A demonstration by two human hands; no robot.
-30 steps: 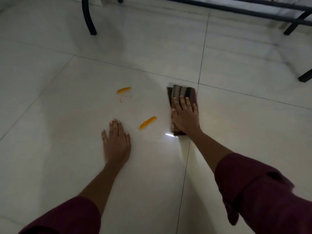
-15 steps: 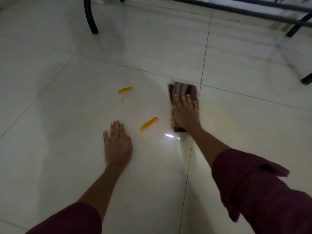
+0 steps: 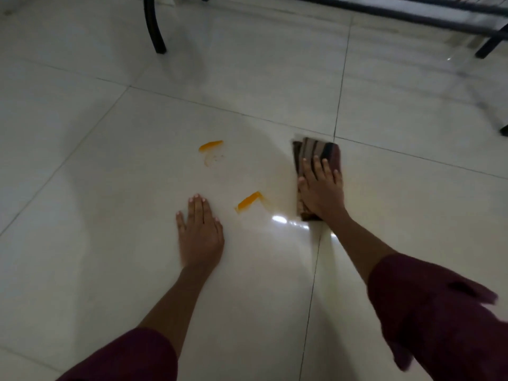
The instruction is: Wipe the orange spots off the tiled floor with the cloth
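Two orange spots mark the pale tiled floor (image 3: 110, 270): a far spot (image 3: 210, 145) with a faint smear under it, and a near spot (image 3: 248, 201). A folded striped brown cloth (image 3: 316, 151) lies flat to the right of both spots. My right hand (image 3: 321, 189) presses palm-down on the cloth, fingers spread over it. My left hand (image 3: 200, 232) rests flat on the bare tile, just left of and below the near spot, holding nothing.
A black curved furniture leg (image 3: 154, 26) stands at the back left. Black metal frame bars (image 3: 412, 9) and a leg (image 3: 490, 44) cross the back right. A bright light reflection (image 3: 288, 221) shines on the tile by the cloth's near end.
Both hands and the cloth stay about where they were. The view has shifted slightly, and the two orange spots look the same.
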